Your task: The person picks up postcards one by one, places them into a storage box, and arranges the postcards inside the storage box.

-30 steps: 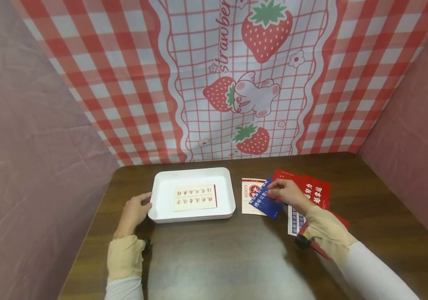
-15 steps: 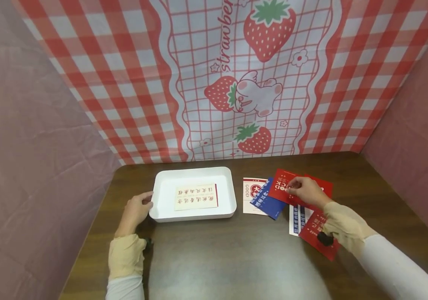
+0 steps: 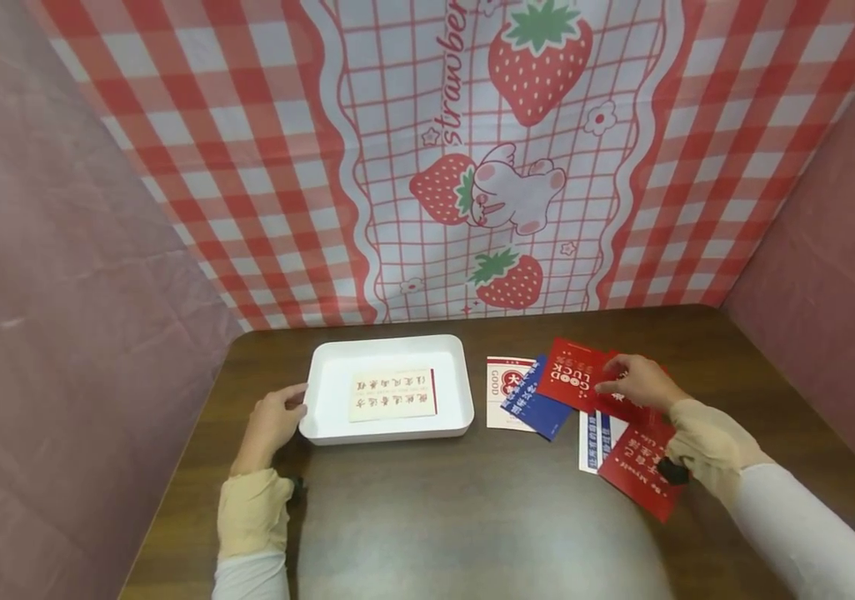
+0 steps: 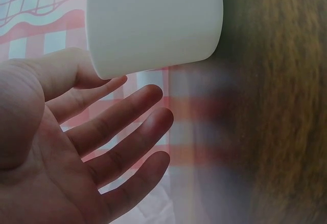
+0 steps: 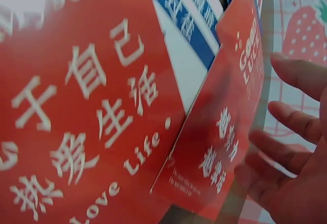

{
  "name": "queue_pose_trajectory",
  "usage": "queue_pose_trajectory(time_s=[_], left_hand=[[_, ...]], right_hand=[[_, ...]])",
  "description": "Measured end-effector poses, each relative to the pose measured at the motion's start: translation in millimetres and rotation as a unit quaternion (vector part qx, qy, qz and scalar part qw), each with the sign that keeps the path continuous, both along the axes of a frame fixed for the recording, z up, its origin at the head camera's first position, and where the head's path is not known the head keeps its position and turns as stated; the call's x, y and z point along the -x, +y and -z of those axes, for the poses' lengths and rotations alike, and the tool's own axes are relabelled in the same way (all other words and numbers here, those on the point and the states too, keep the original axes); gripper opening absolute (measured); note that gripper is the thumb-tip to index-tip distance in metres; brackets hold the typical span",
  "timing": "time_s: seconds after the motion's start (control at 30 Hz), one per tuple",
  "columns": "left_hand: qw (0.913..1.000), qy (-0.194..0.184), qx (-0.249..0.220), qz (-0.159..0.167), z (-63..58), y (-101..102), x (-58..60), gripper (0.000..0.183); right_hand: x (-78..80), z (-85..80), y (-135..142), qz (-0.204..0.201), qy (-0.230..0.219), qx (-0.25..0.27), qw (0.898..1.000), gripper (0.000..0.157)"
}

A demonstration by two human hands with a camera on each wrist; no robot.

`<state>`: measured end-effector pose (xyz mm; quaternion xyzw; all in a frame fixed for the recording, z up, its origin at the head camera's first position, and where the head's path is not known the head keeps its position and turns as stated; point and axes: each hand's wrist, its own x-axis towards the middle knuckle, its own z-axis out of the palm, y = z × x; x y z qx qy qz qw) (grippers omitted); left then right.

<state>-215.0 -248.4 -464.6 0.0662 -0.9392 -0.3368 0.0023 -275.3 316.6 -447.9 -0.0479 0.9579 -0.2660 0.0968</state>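
My left hand (image 3: 277, 419) is at the left end of a white tray (image 3: 311, 421); in the left wrist view its thumb and index finger meet the tray's rim, with the other fingers spread below. Inside the tray lies a cream card (image 3: 392, 395) with a red strip along its right side. On the right, my right hand (image 3: 639, 382) hovers over a red card (image 5: 217, 137) with white characters, fingers loosely bent and nothing held. Left of it lies a red GOOD LUCK card (image 3: 568, 375). A red "Be Myself" card (image 3: 641, 471) is nearer me, partly beneath the right wrist.
A blue card (image 3: 536, 404) overlaps a white-and-red card (image 3: 501, 414) between the tray and the red cards. A blue-and-white card (image 3: 589, 442) shows under the red ones. Behind the wooden table (image 3: 457, 517) hangs a strawberry-print cloth (image 3: 427, 267).
My right hand has moved rightward from the blue card, across the GOOD LUCK card, to the red card beside it. The left hand stays at the tray.
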Motion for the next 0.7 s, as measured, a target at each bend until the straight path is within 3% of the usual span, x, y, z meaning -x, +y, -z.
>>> queue_pose_trajectory(time_s=[0.43,0.7], left_hand=[[1.0,0.003,0.004,-0.002,1.0,0,-0.2,0.044],[1.0,0.002,0.0,-0.005,1.2,0,-0.1,0.044]], right_hand=[[4.7,10.3,22,0.031,-0.049,-0.035,0.998,0.09],[7.5,16.5,36,0.018,-0.071,-0.07,0.995,0.114]])
